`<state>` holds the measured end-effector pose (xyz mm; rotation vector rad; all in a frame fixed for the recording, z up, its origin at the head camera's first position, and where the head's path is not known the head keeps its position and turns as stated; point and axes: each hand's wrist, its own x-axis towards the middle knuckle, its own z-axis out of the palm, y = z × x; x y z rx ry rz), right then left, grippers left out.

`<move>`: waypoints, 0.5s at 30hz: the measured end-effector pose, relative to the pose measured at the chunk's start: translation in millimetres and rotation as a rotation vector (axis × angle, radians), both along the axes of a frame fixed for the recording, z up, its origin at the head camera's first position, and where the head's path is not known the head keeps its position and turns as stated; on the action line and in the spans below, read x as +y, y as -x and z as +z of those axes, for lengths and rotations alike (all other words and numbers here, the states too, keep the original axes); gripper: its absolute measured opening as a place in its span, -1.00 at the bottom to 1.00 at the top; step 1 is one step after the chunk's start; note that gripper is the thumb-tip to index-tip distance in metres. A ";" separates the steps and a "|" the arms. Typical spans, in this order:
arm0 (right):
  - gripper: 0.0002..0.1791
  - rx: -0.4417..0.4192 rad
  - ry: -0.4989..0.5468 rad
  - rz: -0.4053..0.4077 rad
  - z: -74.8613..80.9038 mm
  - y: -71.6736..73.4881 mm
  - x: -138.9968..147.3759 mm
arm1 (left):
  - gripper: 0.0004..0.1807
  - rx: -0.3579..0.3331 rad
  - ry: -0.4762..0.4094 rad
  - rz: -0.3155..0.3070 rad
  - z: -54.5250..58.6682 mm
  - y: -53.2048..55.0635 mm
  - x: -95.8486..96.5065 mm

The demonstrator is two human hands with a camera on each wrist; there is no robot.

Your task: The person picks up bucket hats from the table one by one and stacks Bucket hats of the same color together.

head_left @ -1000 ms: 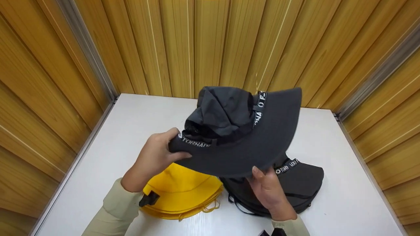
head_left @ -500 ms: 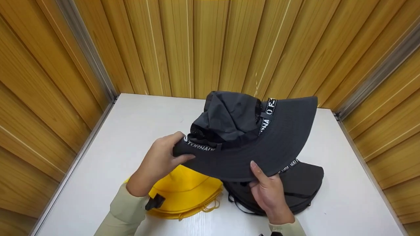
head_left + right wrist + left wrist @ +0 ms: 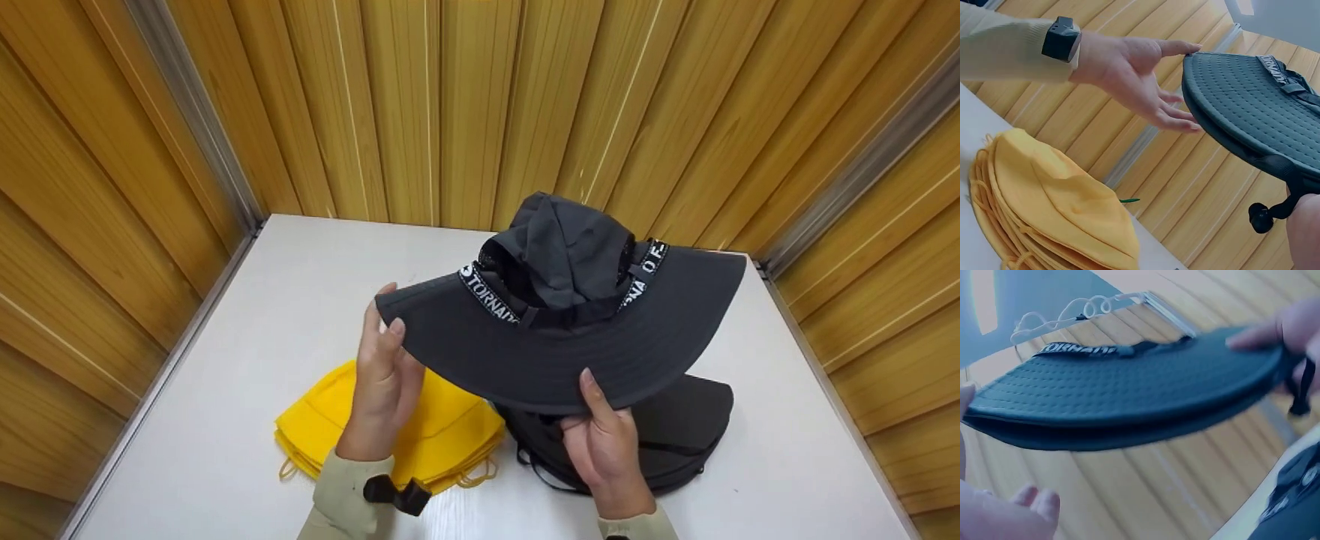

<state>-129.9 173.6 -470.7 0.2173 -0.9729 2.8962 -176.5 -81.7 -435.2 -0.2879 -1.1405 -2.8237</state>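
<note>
A dark grey bucket hat with a wide brim and a lettered band hangs over the table, its brim folded in half and its crown collapsed. At the brim's left corner my left hand pinches the edge between thumb and finger; in the right wrist view that hand's lower fingers are spread loosely beside the fold. My right hand grips the lower edge of the brim, thumb on top and fingers underneath. A black cord with a toggle dangles near the right hand.
A stack of folded yellow hats lies on the white table, behind my left hand. To its right, partly covered by my right hand, is a pile of black hats. Wood-patterned walls enclose the table.
The grey hat has shifted right and turned more level. My left hand has moved from the crown end to the tip of the brim; the right hand keeps its hold on the lower edge.
</note>
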 end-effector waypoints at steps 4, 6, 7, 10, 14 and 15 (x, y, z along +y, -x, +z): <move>-0.53 -0.046 0.005 0.008 -6.1 -0.6 -5.8 | -0.36 0.006 -0.125 -0.060 -1.4 -1.4 18.3; -0.52 -0.074 0.006 0.003 -8.4 -0.1 -7.2 | -0.46 -0.004 -0.130 -0.024 -0.5 -1.7 25.2; -0.51 -0.084 0.000 0.000 -9.3 0.5 -7.3 | -0.52 -0.008 -0.121 -0.005 -0.3 -1.7 27.7; -0.46 -0.104 -0.026 -0.018 -10.9 2.3 -5.2 | -0.65 -0.019 -0.086 0.049 -0.5 -1.8 32.1; -0.41 -0.077 -0.053 -0.048 -10.9 5.1 6.1 | -0.72 -0.018 -0.067 0.058 -1.4 -0.3 32.1; -0.43 -0.054 -0.045 -0.053 -10.6 6.5 11.1 | -0.72 -0.011 -0.065 0.054 -1.5 0.6 31.6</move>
